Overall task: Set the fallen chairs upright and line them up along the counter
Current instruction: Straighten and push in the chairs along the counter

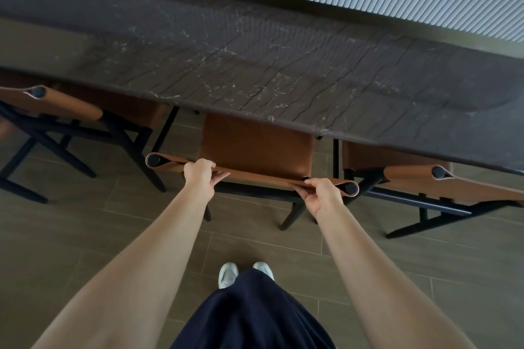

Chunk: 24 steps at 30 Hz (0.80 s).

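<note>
Middle chair point(255, 144) upright, seat tucked under the marble counter point(255, 65)
Left hand point(198, 177) and right hand point(321, 197) each grip its tan backrest top; push evenly, keeping it square to the edge, in line with the 2 neighbouring chairs point(56, 106).

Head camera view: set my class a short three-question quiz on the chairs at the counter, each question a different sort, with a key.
1. True or false: the left hand and right hand both grip the backrest of the middle chair.
2. How many chairs are in view? A two, B three, C five.
3. Fill in: the middle chair has its seat tucked under the ____.
Key: 1 true. 2 B, with the left chair and right chair either side. 3 counter.
</note>
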Each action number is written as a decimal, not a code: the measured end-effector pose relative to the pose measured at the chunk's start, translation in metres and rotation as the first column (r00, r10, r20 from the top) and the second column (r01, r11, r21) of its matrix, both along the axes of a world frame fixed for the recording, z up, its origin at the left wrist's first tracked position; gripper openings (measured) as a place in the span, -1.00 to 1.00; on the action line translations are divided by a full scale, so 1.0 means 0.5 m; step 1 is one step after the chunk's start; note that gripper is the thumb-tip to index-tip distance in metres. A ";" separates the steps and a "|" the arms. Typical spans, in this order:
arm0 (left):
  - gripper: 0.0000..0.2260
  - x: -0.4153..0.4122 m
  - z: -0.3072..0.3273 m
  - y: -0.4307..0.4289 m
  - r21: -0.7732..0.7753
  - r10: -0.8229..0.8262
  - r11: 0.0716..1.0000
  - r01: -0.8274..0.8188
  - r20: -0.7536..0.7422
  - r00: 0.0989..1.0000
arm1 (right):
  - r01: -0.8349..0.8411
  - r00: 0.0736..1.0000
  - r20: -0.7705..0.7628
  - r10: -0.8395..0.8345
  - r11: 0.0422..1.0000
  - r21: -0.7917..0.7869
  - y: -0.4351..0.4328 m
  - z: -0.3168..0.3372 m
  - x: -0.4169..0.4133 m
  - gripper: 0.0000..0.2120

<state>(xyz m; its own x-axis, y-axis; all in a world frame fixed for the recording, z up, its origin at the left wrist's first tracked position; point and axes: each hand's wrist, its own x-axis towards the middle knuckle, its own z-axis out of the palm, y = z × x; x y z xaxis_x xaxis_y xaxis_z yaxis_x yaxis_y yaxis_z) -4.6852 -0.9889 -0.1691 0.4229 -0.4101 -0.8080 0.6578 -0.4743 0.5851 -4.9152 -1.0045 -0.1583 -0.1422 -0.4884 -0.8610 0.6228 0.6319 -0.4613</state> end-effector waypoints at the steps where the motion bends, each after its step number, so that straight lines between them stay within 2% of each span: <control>1: -0.59 0.000 0.001 -0.002 -0.003 -0.001 1.000 0.001 -0.002 1.000 | 0.007 1.000 -0.001 -0.007 1.000 0.000 -0.001 -0.003 0.001 -0.67; 8: -0.58 0.041 0.019 -0.011 -0.078 -0.044 0.996 0.041 -0.027 0.999 | 0.008 0.999 0.052 -0.005 0.999 -0.044 -0.008 -0.006 0.027 -0.60; 15: -0.63 0.053 0.024 -0.024 -0.078 -0.037 0.997 0.030 -0.092 0.995 | 0.020 0.998 0.062 -0.015 0.997 -0.073 -0.017 -0.011 0.037 -0.71; 19: -0.60 0.052 0.023 -0.025 -0.100 -0.050 0.994 0.042 -0.076 0.996 | 0.021 0.999 0.048 -0.018 0.997 -0.071 -0.016 -0.021 0.041 -0.62; 24: -0.68 0.050 0.028 -0.037 -0.105 -0.044 0.994 0.037 -0.070 0.997 | 0.034 0.999 0.006 -0.034 0.996 -0.084 -0.030 -0.019 0.047 -0.61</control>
